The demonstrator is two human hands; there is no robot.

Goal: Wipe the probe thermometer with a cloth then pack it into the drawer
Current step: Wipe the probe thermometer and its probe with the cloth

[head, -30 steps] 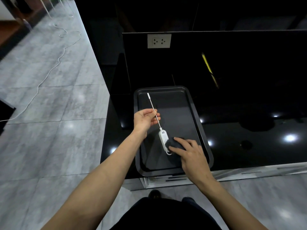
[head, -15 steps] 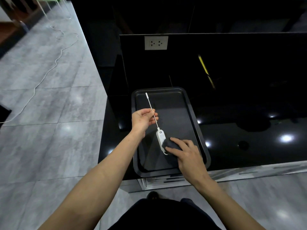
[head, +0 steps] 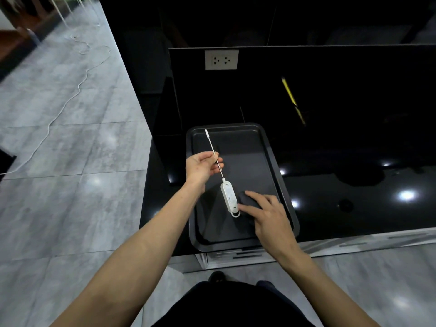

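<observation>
A white probe thermometer (head: 229, 197) hovers over a black tray (head: 271, 149), its thin metal stem pointing to the tray's far left corner. My left hand (head: 200, 165), palm up, pinches the stem about midway between thumb and fingers. A small dark cloth (head: 246, 199) lies against the right side of the thermometer's white body. My right hand (head: 269, 218) presses on the cloth with straight fingers, the index tip near the body's lower end with its loop. Most of the cloth is hidden under that hand.
The tray sits at the left end of a glossy black countertop (head: 354, 185). A wall socket (head: 221, 59) is on the black backsplash. Grey drawer fronts (head: 236, 254) show under the counter's front edge. A white cable (head: 77, 88) runs across the tiled floor at left.
Both hands keep the same hold on the thermometer and cloth. Only the camera view has shifted a little.
</observation>
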